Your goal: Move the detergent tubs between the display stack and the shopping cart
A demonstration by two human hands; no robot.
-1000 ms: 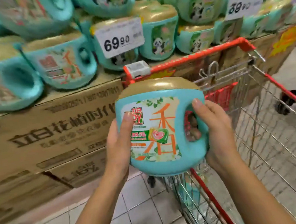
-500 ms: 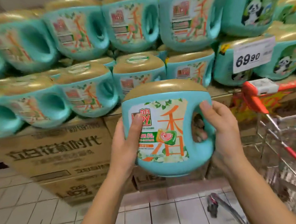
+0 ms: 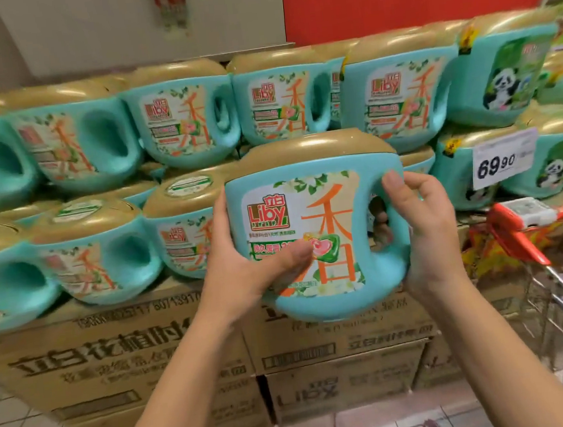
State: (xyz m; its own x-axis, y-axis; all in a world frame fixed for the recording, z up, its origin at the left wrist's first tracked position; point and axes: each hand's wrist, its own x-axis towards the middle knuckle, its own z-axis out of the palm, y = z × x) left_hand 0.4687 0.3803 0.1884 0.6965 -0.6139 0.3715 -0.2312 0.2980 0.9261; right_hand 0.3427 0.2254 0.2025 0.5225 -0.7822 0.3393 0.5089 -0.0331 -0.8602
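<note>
Swinging away from the shopping cart (image 3: 515, 232) at the right edge, the tub (image 3: 321, 209) is rising mid-frame toward the display stack (image 3: 175, 127). The left grip (image 3: 244, 268) is clasping its side and the right grip (image 3: 426, 233) its handle. Setting it down is probably still pending.

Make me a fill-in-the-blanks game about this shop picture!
1. The left hand and right hand hold a teal tub with a ____ lid.
2. The right hand's fingers poke through the tub's ____.
3. The price tag says ____.
4. The display stack sits on cardboard ____.
Missing words: gold; handle; 69.90; boxes.
</note>
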